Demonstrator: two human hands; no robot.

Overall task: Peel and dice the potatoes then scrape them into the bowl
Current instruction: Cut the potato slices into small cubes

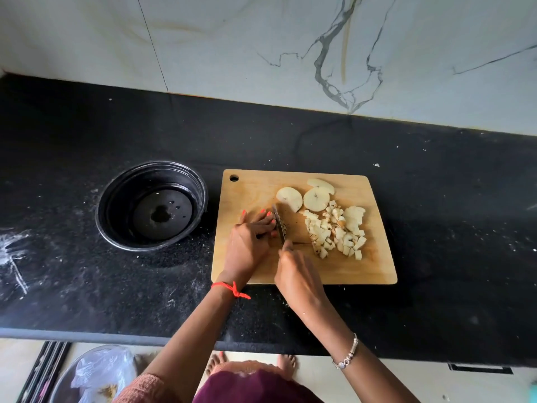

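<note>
- Left hand (pixel 250 242) is on the left-centre of the cutting board (pixel 363 269), fingers curled, orange-painted nails pointing away from the person.
- Can't tell whether the left hand holds anything: whatever is under the fingers is hidden, only dark shadow shows.
- Right hand (pixel 296 274) is just beside the left, over the near edge of the board, gripping the knife (pixel 279 222). The handle is fully covered by the hand.
- The knife blade stands on edge, running away from the person, right against the left fingertips. Bits of potato stick to it.
- The hands are close together, with only the blade between them.
- Diced potato (pixel 334 234) is piled on the board just right of the blade, near the right hand but not touching it.
- Three round potato slices (pixel 316 199) lie flat at the far side of the board, beyond both hands; some overlap. A larger uncut chunk sits at the right of the dice pile.
- Black bowl (pixel 106 210) stands on the counter (pixel 436 199) just left of the board, nearest the left hand. No potato is in it; a wet patch shows on its bottom.
- Red thread (pixel 229 287) on the left wrist, silver bracelet (pixel 347 357) on the right.
- Bottom left, cut off by the frame: a round metal dish (pixel 62 379) on the floor with a plastic bag in it, contents unclear.
- Bare toes are visible below the counter edge.
</note>
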